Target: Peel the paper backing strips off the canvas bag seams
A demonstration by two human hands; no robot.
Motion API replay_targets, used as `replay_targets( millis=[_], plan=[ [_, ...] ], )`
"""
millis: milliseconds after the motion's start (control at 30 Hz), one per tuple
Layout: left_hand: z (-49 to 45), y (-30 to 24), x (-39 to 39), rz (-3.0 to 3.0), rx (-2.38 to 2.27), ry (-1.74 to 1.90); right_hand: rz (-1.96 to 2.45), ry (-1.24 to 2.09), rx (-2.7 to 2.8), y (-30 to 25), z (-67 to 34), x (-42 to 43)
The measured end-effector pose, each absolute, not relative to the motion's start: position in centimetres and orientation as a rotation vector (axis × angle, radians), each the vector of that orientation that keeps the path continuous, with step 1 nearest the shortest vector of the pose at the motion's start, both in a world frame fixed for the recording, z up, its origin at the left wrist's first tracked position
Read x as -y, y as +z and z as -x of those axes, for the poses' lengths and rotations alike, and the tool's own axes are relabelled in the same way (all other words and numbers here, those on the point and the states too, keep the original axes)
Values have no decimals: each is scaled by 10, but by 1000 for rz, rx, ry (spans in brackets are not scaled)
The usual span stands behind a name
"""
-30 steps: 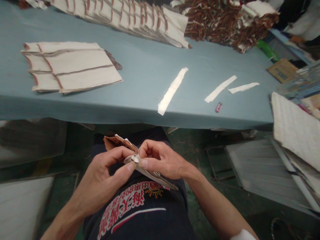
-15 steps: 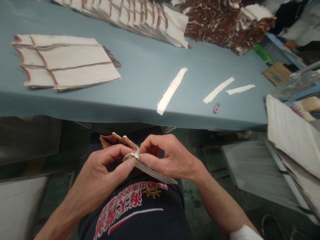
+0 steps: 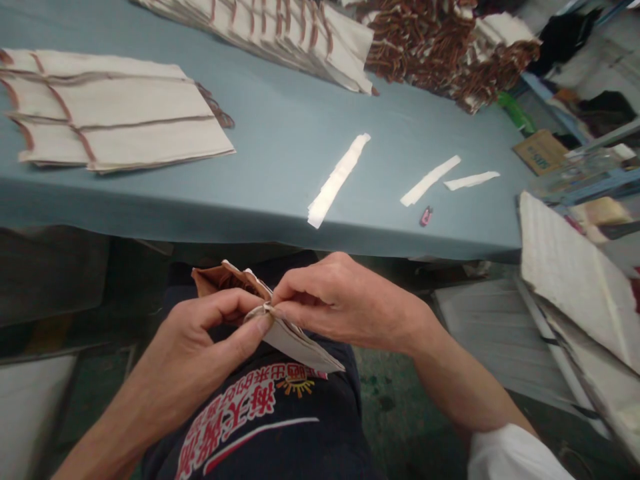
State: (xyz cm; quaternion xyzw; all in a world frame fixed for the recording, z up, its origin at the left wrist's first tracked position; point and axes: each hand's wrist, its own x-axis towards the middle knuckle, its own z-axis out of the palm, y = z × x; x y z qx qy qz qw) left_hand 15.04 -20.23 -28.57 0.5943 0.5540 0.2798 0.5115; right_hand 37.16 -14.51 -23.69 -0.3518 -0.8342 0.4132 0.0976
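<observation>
Over my lap, in front of the table edge, I hold a folded cream cloth piece (image 3: 305, 347) with a brown lining showing at its far left end. My left hand (image 3: 215, 333) pinches its near edge between thumb and forefinger. My right hand (image 3: 335, 300) is closed at the same spot, its thumb and fingertips meeting on a small pale twisted bit (image 3: 267, 307) of cloth or strip. Whether that bit is part of the cloth piece or separate, I cannot tell. The fingertips of both hands almost touch.
On the blue-green table (image 3: 270, 180) lie a bundle of white strips (image 3: 340, 180), two single strips (image 3: 430, 180) and a small pink-and-black tool (image 3: 426, 216). Cream cloth pieces (image 3: 145, 100) lie at left, with more stacked behind. A brown pile (image 3: 425, 47) stands at back right, cardboard (image 3: 575, 280) at right.
My right hand has turned, its wrist rising a little, and the pale bit between the fingertips now looks smaller and twisted. The camera view has shifted slightly right.
</observation>
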Motion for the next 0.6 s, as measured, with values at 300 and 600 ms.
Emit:
replay_targets(
  millis=[300,600],
  plan=[
    [-158,-283,198,-1447,-1387,643,1104,1083,2600,-230,-364,142],
    [-155,-286,191,-1386,-1412,611,1069,1681,2081,-255,-368,140]
  ],
)
